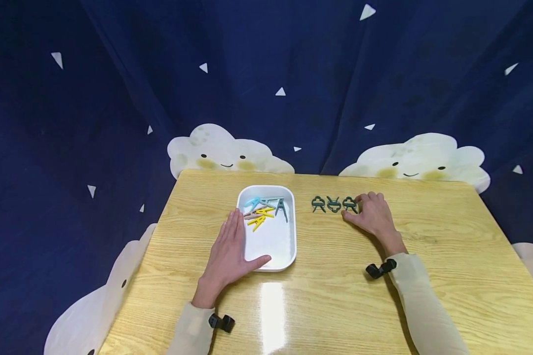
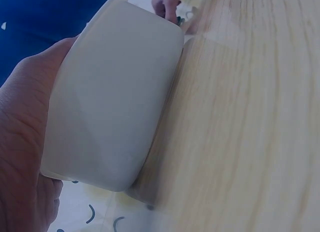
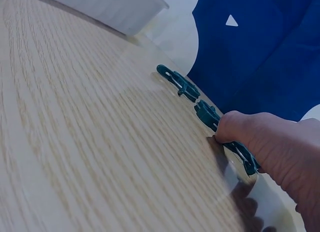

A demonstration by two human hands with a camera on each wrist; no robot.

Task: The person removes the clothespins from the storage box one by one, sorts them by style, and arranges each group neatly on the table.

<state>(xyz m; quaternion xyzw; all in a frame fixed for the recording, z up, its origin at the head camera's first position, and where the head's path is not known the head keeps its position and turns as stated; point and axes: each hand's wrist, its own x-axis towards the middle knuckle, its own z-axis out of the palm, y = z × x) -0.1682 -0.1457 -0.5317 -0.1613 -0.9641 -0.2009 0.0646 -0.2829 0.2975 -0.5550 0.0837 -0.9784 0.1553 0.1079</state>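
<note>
Three dark green plastic spring clips lie in a row on the table: a left clip (image 1: 318, 203), a middle clip (image 1: 334, 204) and a right clip (image 1: 349, 203). My right hand (image 1: 373, 213) holds the right clip between thumb and fingers, low at the table, as the right wrist view shows with the clip (image 3: 242, 157). My left hand (image 1: 228, 249) rests along the left side of a white tray (image 1: 271, 251), its fingers straight and its thumb spread over the near rim. Inside the tray lie a light blue clothespin (image 1: 252, 202), yellow clothespins (image 1: 257, 223) and a dark green clothespin (image 1: 282, 209).
The wooden table (image 1: 328, 296) runs up to a dark blue curtain (image 1: 248, 59) with white triangles and cloud shapes. A black wrist camera (image 1: 380, 268) sits on the right sleeve, another camera (image 1: 222, 323) on the left.
</note>
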